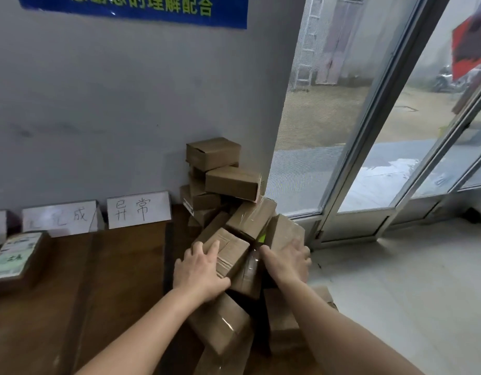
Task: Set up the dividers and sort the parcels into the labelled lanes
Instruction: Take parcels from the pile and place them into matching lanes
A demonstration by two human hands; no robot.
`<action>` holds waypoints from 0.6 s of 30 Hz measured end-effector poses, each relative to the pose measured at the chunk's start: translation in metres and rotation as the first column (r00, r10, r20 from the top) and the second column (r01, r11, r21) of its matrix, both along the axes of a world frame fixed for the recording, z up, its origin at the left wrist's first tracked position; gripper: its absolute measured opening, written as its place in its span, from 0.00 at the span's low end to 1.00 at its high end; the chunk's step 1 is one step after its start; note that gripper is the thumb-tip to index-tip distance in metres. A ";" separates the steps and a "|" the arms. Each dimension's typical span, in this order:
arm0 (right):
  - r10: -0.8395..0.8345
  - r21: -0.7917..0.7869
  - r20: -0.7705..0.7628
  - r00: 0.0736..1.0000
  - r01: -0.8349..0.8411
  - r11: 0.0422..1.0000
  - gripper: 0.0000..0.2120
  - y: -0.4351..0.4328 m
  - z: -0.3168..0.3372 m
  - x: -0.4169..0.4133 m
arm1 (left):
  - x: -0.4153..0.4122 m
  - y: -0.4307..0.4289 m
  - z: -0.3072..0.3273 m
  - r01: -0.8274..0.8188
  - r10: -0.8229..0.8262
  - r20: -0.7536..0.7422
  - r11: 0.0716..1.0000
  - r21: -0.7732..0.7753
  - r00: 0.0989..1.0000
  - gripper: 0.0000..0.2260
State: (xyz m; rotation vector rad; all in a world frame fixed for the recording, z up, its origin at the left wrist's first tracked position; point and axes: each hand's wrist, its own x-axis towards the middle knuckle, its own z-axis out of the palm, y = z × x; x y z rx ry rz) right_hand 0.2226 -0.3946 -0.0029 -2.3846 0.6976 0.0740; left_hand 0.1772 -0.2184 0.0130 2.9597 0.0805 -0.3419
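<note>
Grey wall fills the upper left; a blue banner with yellow-green characters hangs at its top; glass doors in metal frames stand to the right, with a wet yard outside.

Brown wooden floor runs along the wall's foot; pale tiled floor lies to its right, in front of the doors.

Pile of cardboard parcels sits at the right edge of the wooden floor, in the corner where wall meets door frame; upper boxes stacked unevenly against the wall; lower boxes tilted and tumbling forward; several show clear tape.

Dark divider strip lies on the wooden floor, running from the wall forward, just left of the pile.

Two white lane labels lean at the wall's foot: one with two large handwritten characters just left of the pile; a second, fainter one beside it to the left; a third card is cut off at the left edge, unreadable.

One parcel with a printed label lies flat near the left edge, in front of the fainter label.

Left hand is spread wide, palm down, on a tilted small box at the pile's front; fingers over its top, thumb at its near edge; whether it is gripped or only pressed I cannot tell.

Right hand is open, fingers splayed, resting on a neighbouring box at the pile's right side; holding nothing closed.
</note>
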 end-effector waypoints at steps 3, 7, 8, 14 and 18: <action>-0.067 0.104 0.053 0.996 0.061 0.993 0.43 -0.010 0.006 -0.012 | 0.001 0.002 0.003 -0.109 0.109 -0.010 0.987 -0.120 0.994 0.41; -0.132 0.362 0.154 0.979 0.068 0.930 0.46 -0.024 0.011 -0.033 | 0.001 0.003 0.013 -0.259 0.257 -0.084 0.782 -0.567 0.963 0.38; -0.163 0.440 0.190 0.968 0.064 0.896 0.46 -0.025 0.014 -0.037 | -0.002 0.002 0.017 -0.280 0.279 -0.116 0.670 -0.687 0.953 0.36; -0.272 0.911 0.181 0.945 -0.057 0.409 0.31 -0.036 0.024 -0.055 | -0.026 0.000 0.029 -0.324 0.143 -0.344 -0.143 -0.935 0.928 0.34; -0.166 0.983 0.179 0.970 -0.172 0.055 0.28 -0.038 0.026 -0.064 | -0.044 -0.009 0.039 -0.367 0.039 -0.447 -0.509 -0.779 0.894 0.21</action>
